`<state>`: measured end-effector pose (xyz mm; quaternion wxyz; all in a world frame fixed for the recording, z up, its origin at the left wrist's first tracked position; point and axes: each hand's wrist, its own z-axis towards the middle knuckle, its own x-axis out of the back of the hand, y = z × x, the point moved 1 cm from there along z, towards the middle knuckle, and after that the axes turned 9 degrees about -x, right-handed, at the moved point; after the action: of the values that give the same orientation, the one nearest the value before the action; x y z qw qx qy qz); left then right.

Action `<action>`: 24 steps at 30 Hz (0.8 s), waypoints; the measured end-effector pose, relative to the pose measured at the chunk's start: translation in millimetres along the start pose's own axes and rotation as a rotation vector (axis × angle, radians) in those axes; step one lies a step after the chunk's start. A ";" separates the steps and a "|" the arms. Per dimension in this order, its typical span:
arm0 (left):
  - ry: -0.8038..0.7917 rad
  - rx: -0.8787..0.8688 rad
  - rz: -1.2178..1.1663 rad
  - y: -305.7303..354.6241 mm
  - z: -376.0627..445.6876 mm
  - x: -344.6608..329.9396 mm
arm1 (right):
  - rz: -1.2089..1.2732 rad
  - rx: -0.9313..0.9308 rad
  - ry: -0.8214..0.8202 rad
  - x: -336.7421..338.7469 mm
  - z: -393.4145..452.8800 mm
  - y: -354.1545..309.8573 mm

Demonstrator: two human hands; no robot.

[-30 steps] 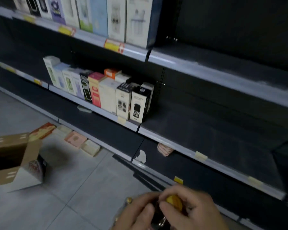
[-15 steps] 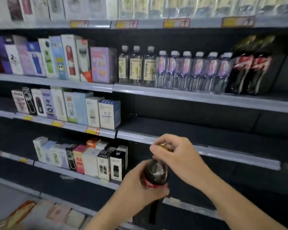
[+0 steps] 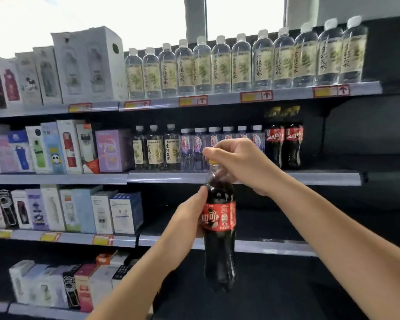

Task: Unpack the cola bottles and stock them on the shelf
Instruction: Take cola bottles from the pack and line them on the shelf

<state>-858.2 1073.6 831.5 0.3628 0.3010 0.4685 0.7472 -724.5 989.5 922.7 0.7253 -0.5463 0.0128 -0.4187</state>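
Observation:
I hold a dark cola bottle (image 3: 219, 245) upright in front of the shelving; it has a red label and a yellow cap. My right hand (image 3: 238, 162) grips its neck and cap from above. My left hand (image 3: 189, 215) wraps the body at the label from the left. Two more cola bottles (image 3: 283, 144) stand on the second shelf (image 3: 321, 178), to the right of a row of clear water bottles (image 3: 217, 144). The shelf space right of those two is dark and bare.
Tall clear bottles with green labels (image 3: 240, 63) line the top shelf (image 3: 217, 98). Boxed goods (image 3: 56, 146) fill the left half of every shelf. The lower right shelf (image 3: 263, 247) behind the held bottle is dark and unstocked.
The view swung up from the floor and carton to the upper shelves. Both hands lifted the cola bottle from low down to chest height before the second shelf.

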 end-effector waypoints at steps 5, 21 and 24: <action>-0.089 -0.118 0.202 7.3 24.5 -26.4 | 0.122 -0.014 0.002 52.3 15.0 -6.4; 0.049 -0.265 0.207 -7.8 157.7 -181.5 | -0.146 -0.190 0.177 158.9 9.0 134.7; -0.078 -0.269 0.243 -4.6 179.8 -207.4 | -0.086 -0.233 0.166 206.5 22.0 150.4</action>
<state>-599.8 990.6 872.8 0.3247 0.3328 0.3099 0.8293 -490.8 886.2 901.4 0.6350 -0.5902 0.0978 -0.4887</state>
